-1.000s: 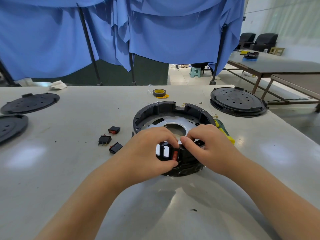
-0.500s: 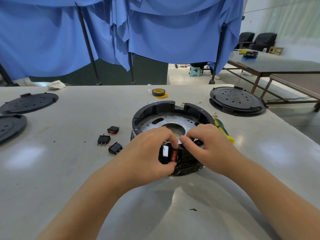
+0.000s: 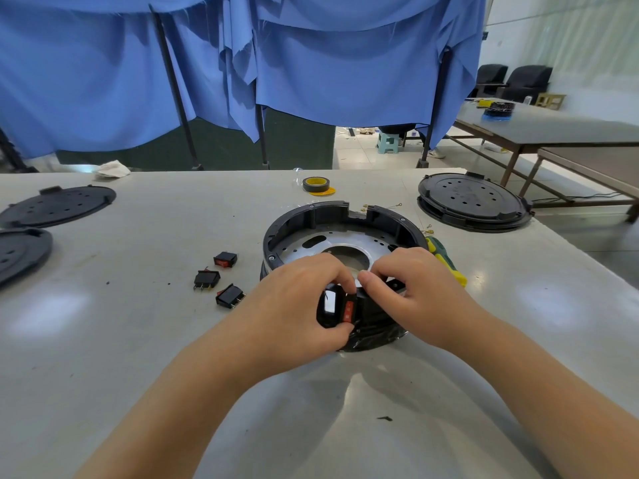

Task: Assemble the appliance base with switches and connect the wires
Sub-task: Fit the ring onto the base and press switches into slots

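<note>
A round black appliance base (image 3: pixel 304 217) with a metal inner plate lies open side up in the middle of the table. In a slot of its near wall sits a red rocker switch (image 3: pixel 348 310), with an empty slot to its left. My left hand (image 3: pixel 297 305) pinches the wall around that switch, thumb below and fingers on top. My right hand (image 3: pixel 411 288) grips the near rim just to the right, its thumb pressing beside the switch. Three loose black rocker switches (image 3: pixel 225 259) (image 3: pixel 206 279) (image 3: pixel 229 296) lie left of the base.
A green and yellow screwdriver (image 3: pixel 446 261) lies behind my right hand. A tape roll (image 3: pixel 316 184) sits at the back. Black round covers lie at the right (image 3: pixel 470 200) and the left (image 3: pixel 58 205) (image 3: pixel 17 250). Small wire terminals (image 3: pixel 394 206) are scattered behind the base.
The red switch has gone deeper into the slot in the near wall. Both hands stay on the base's near rim, shifted only slightly.
</note>
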Tool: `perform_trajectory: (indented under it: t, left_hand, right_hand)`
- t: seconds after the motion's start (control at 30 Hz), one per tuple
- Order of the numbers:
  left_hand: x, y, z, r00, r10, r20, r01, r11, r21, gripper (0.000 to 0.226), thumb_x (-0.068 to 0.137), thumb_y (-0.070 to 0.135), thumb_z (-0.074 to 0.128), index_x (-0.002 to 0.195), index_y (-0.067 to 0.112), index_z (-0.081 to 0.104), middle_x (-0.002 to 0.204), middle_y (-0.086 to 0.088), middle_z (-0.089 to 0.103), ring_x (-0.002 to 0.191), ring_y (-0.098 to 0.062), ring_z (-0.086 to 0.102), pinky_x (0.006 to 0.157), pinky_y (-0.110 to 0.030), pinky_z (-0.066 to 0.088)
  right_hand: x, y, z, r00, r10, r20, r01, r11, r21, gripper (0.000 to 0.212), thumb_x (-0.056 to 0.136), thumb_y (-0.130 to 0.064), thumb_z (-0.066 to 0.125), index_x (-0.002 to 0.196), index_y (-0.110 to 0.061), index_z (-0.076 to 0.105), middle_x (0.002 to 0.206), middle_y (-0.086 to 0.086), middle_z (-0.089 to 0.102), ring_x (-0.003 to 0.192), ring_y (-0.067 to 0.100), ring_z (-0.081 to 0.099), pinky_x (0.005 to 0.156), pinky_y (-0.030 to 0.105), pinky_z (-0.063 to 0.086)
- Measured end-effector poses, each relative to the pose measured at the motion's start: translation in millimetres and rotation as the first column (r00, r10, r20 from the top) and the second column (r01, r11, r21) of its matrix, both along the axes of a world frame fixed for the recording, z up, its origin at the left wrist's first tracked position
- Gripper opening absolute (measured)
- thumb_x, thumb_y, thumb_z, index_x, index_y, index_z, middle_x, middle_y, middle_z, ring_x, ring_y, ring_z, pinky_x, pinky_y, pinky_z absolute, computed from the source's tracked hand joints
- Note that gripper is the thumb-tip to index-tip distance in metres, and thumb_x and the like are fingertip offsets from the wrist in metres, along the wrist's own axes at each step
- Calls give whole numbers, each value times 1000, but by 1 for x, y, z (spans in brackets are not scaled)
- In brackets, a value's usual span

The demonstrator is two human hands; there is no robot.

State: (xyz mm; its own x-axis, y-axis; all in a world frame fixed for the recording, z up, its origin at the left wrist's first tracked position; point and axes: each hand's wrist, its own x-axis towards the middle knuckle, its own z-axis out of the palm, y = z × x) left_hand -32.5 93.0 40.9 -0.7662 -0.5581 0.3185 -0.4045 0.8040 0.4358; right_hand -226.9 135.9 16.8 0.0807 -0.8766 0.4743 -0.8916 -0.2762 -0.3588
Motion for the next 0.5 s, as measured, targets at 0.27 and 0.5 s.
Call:
perform_trajectory:
  t: [0.27, 0.5]
  left_hand:
    - [0, 0, -1, 1000, 11, 8, -11, 999, -32, 24, 77, 27, 70, 95, 30, 54, 91, 16, 57, 87, -2, 52, 68, -13, 42]
    - [0, -3, -3, 1000, 23, -4, -23, 1000, -6, 24, 76, 28, 75, 91, 30, 56, 83, 20, 54, 86, 7, 49, 66, -5, 36]
  right_hand:
    - [1, 1, 1, 1000, -8, 7, 8, 1000, 8, 49, 88, -52, 33, 60, -20, 55, 51, -2, 46, 55, 14, 44, 62, 19, 24]
    - [2, 1, 2, 1000, -15, 27, 14, 1000, 23, 47, 89, -52, 35, 62, -20, 58, 53, -2, 50, 58, 14, 47, 67, 20, 28]
